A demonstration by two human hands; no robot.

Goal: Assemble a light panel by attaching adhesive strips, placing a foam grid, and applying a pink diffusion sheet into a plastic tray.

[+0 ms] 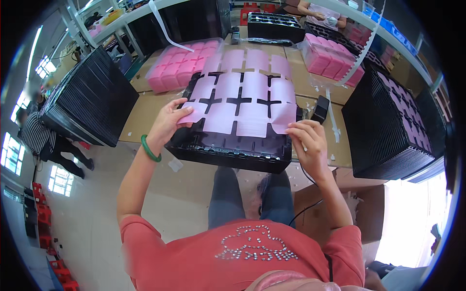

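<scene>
A thin pale pink sheet (223,119) with cross-shaped cut-outs spreads over a black plastic tray (228,157) in front of me. My left hand (170,120) pinches the sheet's near left corner between thumb and fingers. At the near right corner, my right hand (309,143) has its fingertips closed on the sheet's edge. The near edge of the sheet curves slightly over the tray, and black shows through the crosses. How much of the sheet rests on the tray I cannot tell.
Pink pad stacks stand in a clear bag (187,63) at the back left and in another pile (330,56) at the back right. Tall black tray stacks flank me left (92,97) and right (388,126). A black device (320,109) sits by my right hand; a person (323,14) works opposite.
</scene>
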